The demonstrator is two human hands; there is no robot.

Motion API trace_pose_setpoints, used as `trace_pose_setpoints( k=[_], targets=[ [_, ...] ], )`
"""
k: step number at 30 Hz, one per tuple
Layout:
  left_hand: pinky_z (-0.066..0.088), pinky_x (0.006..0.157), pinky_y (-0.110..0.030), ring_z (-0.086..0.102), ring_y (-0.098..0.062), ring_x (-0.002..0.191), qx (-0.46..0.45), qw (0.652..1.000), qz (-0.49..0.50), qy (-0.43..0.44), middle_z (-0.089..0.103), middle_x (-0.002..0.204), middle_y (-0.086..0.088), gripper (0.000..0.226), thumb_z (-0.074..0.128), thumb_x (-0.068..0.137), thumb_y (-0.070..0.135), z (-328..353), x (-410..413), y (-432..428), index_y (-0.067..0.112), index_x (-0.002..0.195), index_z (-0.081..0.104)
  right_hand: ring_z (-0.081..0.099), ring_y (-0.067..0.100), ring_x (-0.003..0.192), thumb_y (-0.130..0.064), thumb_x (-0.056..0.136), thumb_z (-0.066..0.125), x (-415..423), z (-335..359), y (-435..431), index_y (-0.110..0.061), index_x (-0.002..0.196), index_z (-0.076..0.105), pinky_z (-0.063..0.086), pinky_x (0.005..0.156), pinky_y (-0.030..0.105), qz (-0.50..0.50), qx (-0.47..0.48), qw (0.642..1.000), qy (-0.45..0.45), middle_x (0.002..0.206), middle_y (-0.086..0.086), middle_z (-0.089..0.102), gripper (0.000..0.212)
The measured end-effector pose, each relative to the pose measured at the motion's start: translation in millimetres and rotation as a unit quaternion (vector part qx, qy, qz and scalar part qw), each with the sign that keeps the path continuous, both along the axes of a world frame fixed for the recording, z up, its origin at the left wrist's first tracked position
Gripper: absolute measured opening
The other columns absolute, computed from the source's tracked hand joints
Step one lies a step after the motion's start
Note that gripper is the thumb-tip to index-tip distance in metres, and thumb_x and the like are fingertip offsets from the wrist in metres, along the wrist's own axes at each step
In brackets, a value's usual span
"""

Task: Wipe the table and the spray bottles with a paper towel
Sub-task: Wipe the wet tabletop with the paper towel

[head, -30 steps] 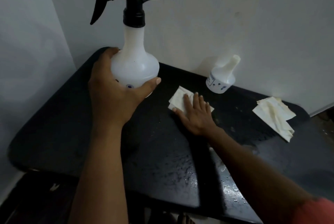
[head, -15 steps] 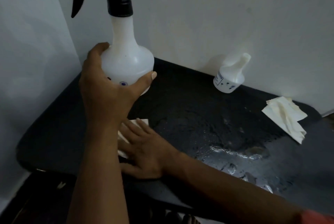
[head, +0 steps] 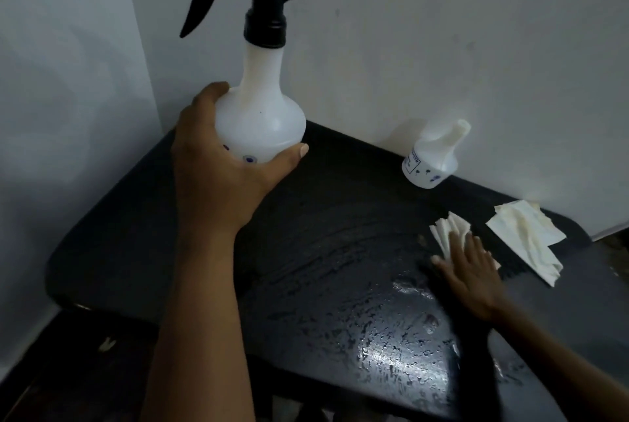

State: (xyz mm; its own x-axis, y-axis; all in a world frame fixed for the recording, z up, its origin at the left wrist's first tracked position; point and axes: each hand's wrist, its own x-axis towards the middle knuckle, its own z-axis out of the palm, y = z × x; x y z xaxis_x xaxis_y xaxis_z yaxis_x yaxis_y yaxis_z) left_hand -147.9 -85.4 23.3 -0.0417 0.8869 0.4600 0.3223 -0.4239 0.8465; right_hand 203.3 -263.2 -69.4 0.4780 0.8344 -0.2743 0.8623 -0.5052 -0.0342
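Observation:
A black table fills the middle of the view, its surface wet and streaked. My left hand grips the round body of a large white spray bottle with a black trigger head, held up above the table's far left corner. My right hand lies flat, fingers spread, pressing a folded white paper towel onto the table at the right. A small white spray bottle with a white nozzle stands at the back by the wall.
A second crumpled paper towel lies on the table's right side, just beyond my right hand. White walls close in behind and to the left. Dark floor shows below the table's near-left edge.
My right hand has swept the paper towel from the table's near-left, under the lifted bottle, across to the right side. The left hand still holds the large bottle up.

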Motion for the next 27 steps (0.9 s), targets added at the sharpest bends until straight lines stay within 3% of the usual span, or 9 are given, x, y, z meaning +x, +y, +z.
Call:
trace_pose_setpoints(
  k=[3, 8, 11, 14, 17, 20, 24, 27],
  targets=[
    [0.035, 0.077, 0.004, 0.043, -0.004, 0.111, 0.003, 1.000, -0.004, -0.004, 0.049, 0.129, 0.003, 0.096, 0.076, 0.056, 0.064, 2, 6, 0, 0.017, 0.134, 0.045, -0.030, 0.028, 0.143, -0.089, 0.068, -0.005, -72, -1, 2, -0.021, 0.146, -0.027, -0.014, 0.118, 0.046, 0.071, 0.010, 0.997, 0.009, 0.155, 0.015, -0.029, 0.105],
    [0.032, 0.078, 0.000, 0.041, -0.004, 0.113, -0.004, 1.000, -0.005, 0.011, 0.049, 0.132, 0.001, 0.096, 0.077, 0.055, 0.062, 4, 14, -2, 0.018, 0.135, 0.044, -0.029, 0.039, 0.143, -0.088, 0.076, 0.012, -212, -5, 28, -0.011, 0.153, -0.012, -0.015, 0.116, 0.053, 0.252, 0.014, 0.967, 0.040, 0.155, 0.028, -0.023, 0.111],
    [0.033, 0.077, 0.005, 0.041, -0.002, 0.111, 0.004, 1.000, -0.006, 0.009, 0.047, 0.128, 0.008, 0.096, 0.076, 0.055, 0.063, 5, 17, -4, 0.018, 0.134, 0.045, -0.024, 0.042, 0.144, -0.072, 0.084, 0.024, -261, -2, 59, -0.008, 0.154, -0.007, -0.012, 0.115, 0.058, 0.319, 0.016, 0.946, 0.054, 0.157, 0.029, -0.017, 0.099],
    [0.032, 0.079, 0.006, 0.042, -0.003, 0.113, 0.013, 1.000, -0.005, 0.014, 0.050, 0.131, 0.002, 0.097, 0.074, 0.056, 0.066, 4, 17, -7, 0.017, 0.134, 0.045, -0.017, 0.037, 0.147, -0.059, 0.091, 0.034, -274, -10, 82, -0.012, 0.155, -0.001, -0.009, 0.116, 0.058, 0.366, 0.052, 0.926, 0.077, 0.161, 0.024, -0.009, 0.086],
    [0.032, 0.077, 0.006, 0.042, -0.001, 0.110, 0.015, 1.000, 0.013, 0.013, 0.048, 0.127, 0.008, 0.095, 0.074, 0.056, 0.066, 3, 14, -7, 0.019, 0.134, 0.046, -0.001, 0.036, 0.149, -0.062, 0.092, 0.016, -255, -19, 110, -0.016, 0.153, 0.007, -0.004, 0.118, 0.055, 0.298, 0.115, 0.944, 0.076, 0.162, 0.020, 0.005, 0.076],
    [0.034, 0.074, 0.006, 0.043, -0.001, 0.109, 0.017, 1.000, 0.021, 0.001, 0.050, 0.129, 0.005, 0.095, 0.078, 0.055, 0.065, 1, 11, -5, 0.018, 0.133, 0.047, 0.001, 0.036, 0.149, -0.066, 0.094, 0.016, -183, -22, 140, -0.021, 0.154, 0.005, -0.001, 0.117, 0.054, 0.166, 0.111, 0.979, 0.051, 0.163, 0.018, 0.002, 0.075],
    [0.032, 0.077, 0.004, 0.039, 0.001, 0.107, 0.035, 0.997, 0.045, 0.045, 0.051, 0.125, 0.000, 0.096, 0.079, 0.055, 0.063, -1, 5, -3, 0.014, 0.131, 0.049, 0.007, 0.035, 0.148, -0.082, 0.080, 0.005, -54, -26, 138, -0.031, 0.150, 0.007, 0.007, 0.117, 0.056, 0.024, 0.115, 0.993, 0.015, 0.163, 0.015, 0.007, 0.086],
    [0.032, 0.079, -0.003, 0.039, 0.000, 0.106, 0.032, 0.995, 0.057, 0.069, 0.054, 0.125, -0.007, 0.097, 0.080, 0.054, 0.062, 1, 9, -2, 0.012, 0.131, 0.050, 0.004, 0.035, 0.148, -0.092, 0.069, 0.000, -20, -27, 141, -0.034, 0.148, 0.006, 0.004, 0.116, 0.056, -0.027, 0.090, 0.996, -0.002, 0.162, 0.016, 0.006, 0.099]
  ],
)
